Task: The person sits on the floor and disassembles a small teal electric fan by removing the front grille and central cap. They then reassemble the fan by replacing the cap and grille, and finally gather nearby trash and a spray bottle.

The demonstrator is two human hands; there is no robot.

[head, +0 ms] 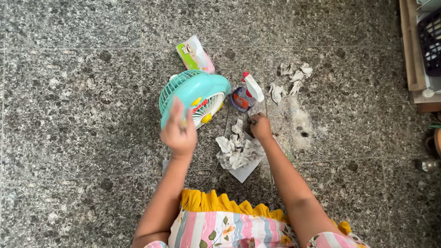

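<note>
A small teal table fan [195, 94] with a white grille and yellow knobs lies on the stone floor. My left hand [179, 132] is raised just in front of it, blurred, with the back towards me, fingers stretched and nothing seen in it. My right hand [260, 126] is down at the floor with its fingers curled shut. It rests at the upper edge of a heap of crumpled white tissues [239, 151] lying on a flat white sheet. A spray bottle [248, 92] with a white and red trigger head stands just beyond that hand.
A pink and green tissue pack [195, 54] lies behind the fan. Several more crumpled tissues [291, 76] are scattered at the upper right, beside a pale dusty patch [298, 124]. A wooden shelf edge [411, 50] with a dark basket stands at the right border.
</note>
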